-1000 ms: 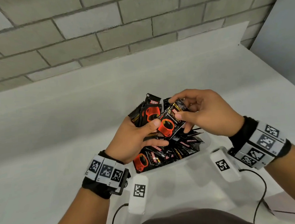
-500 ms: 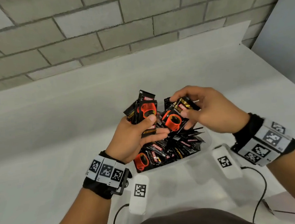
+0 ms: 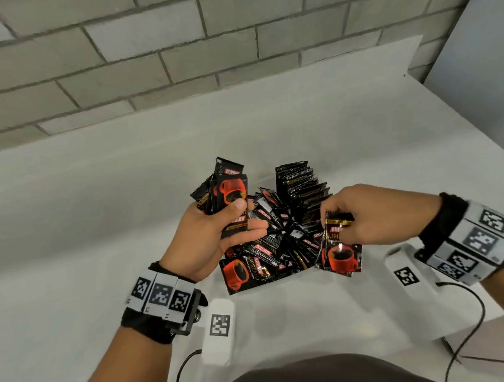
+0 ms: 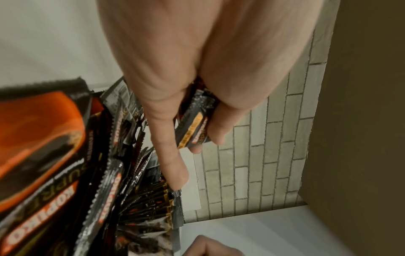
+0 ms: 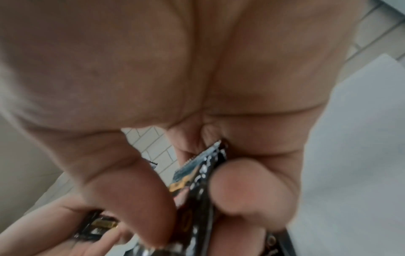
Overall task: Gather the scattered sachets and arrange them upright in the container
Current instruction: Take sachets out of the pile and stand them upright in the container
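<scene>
White laminate made up the largest thing in sight, a tabletop (image 3: pixel 79 221) running back to a grey block wall (image 3: pixel 171 45). On it sat the heap of glossy black foil coffee sachets printed with red cups (image 3: pixel 280 249), lying in what looked like a clear container whose walls I could not make out. At the far side of the heap a row of sachets (image 3: pixel 300 186) stood upright on edge, too tightly packed to count exactly (a dozen or so by their top seams); the loose ones lay crisscrossed and partly hidden, likewise beyond counting.

Two hands were at work. Her or his left hand (image 3: pixel 209 240) was clenched round a small bundle of sachets (image 3: pixel 229 189), thumb pressed on the front one, at least three or four edges showing, held upright above the near-left of the heap. Opposite it, the right hand (image 3: pixel 374 213) pinched one single sachet (image 3: pixel 339 250) by its top seam between thumb and fingertips, so that it hung just beside the heap's near-right edge.

Slippery foil was the likely trouble: the bundle could fan out or slide from under the thumb while more were added. Pushing new sachets in beside the standing row could also tip that row over like dominoes, since only its neighbours seemed to prop it.
</scene>
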Demonstrator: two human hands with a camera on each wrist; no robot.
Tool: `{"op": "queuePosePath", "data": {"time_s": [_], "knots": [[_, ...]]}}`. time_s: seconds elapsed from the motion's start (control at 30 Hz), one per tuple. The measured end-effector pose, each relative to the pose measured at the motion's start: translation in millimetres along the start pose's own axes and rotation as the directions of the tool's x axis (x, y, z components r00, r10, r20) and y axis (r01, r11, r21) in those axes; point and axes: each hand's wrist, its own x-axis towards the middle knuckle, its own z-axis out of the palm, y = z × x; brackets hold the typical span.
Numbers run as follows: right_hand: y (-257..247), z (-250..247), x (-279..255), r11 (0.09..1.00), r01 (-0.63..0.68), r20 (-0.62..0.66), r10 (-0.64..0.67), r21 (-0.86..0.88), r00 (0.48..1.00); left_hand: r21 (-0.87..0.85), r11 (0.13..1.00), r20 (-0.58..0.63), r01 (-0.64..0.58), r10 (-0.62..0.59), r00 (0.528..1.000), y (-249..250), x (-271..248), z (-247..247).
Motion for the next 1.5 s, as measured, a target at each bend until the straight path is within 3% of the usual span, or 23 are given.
{"op": "queuePosePath", "data": {"time_s": [0.23,0.4,0.47,0.57,0.67,0.73,0.8,0.9,0.97,1.0,1.1,1.2,1.37,1.5], "knots": [[4,-9,13,0.994,0.022,-0.268,-0.051,-0.111,0.962,0.014,1.0,-0.002,-0.004,0.004,1.0,3,-2,-4],[14,1,26,0.968,0.08,-0.43,-0.178,-0.236,0.885,0.036,0.999,-0.001,-0.014,0.014,1.0,2,-1,-6],[15,6,29,0.951,0.079,-0.445,-0.213,-0.3,0.87,0.028,1.0,0.001,-0.013,0.013,1.0,1,-1,-6],[15,17,34,0.927,0.05,-0.383,-0.202,-0.372,0.901,0.061,0.998,0.008,-0.003,0.003,1.0,0,0,-5],[14,25,39,0.93,0.053,-0.382,-0.2,-0.364,0.902,0.256,0.965,0.097,-0.052,0.028,0.995,2,0,-4],[13,26,42,0.936,0.039,-0.397,-0.185,-0.349,0.899,0.531,0.82,0.274,-0.213,0.072,0.959,8,-3,-3],[13,25,43,0.939,0.028,-0.4,-0.174,-0.343,0.9,0.707,0.617,0.422,-0.346,0.025,0.906,14,-6,6],[14,23,43,0.937,0.033,-0.392,-0.177,-0.347,0.903,0.827,0.31,0.529,-0.469,-0.146,0.836,14,2,29],[16,21,42,0.942,0.031,-0.393,-0.17,-0.335,0.904,0.838,0.075,0.536,-0.54,-0.292,0.792,9,17,41],[16,19,42,0.945,0.03,-0.393,-0.164,-0.325,0.905,0.823,0.001,0.535,-0.568,-0.339,0.774,9,26,46],[16,18,40,0.95,0.032,-0.382,-0.155,-0.311,0.911,0.747,-0.093,0.559,-0.658,-0.449,0.697,11,44,62],[17,18,42,0.957,0.049,-0.384,-0.161,-0.286,0.909,0.676,-0.212,0.485,-0.706,-0.594,0.642,-1,56,79],[19,15,45,0.958,0.05,-0.373,-0.157,-0.282,0.914,0.663,-0.327,0.293,-0.673,-0.714,0.635,-12,67,92],[20,19,47,0.953,0.034,-0.355,-0.145,-0.3,0.924,0.659,-0.368,0.266,-0.656,-0.702,0.661,-7,66,88]]}}
